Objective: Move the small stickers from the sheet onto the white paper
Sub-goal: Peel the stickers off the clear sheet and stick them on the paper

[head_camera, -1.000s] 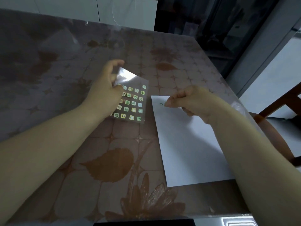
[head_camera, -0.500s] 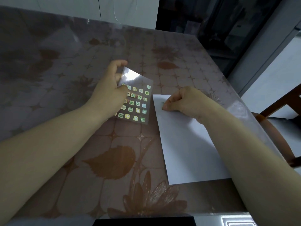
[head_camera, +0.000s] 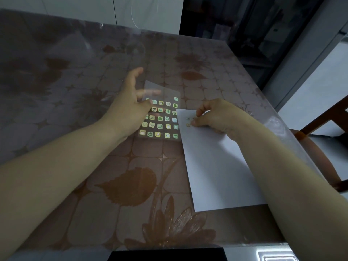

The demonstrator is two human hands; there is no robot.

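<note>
One brown floral tabletop [head_camera: 94,185] under a clear cover carries everything, and one wooden chair [head_camera: 323,117] stands off its right edge. One rectangular white paper [head_camera: 216,166] lies flat at the right. Its top left corner meets the right edge of the one transparent sticker sheet [head_camera: 165,91]; which lies on top is unclear.

Your left hand [head_camera: 128,110] pinches that sheet's left side, thumb in front, fingers showing through the film, forefinger raised clear. Your right hand [head_camera: 216,117] is curled, thumb and forefinger tips together on the paper's top left; whether they grip anything you cannot tell.

The sheet holds about twenty-five small square green and yellow stickers [head_camera: 160,126] in six rows; your thumb hides some. On the paper sit two small stickers [head_camera: 187,119], with a third sticker [head_camera: 194,118] half hidden by your fingertip.
</note>
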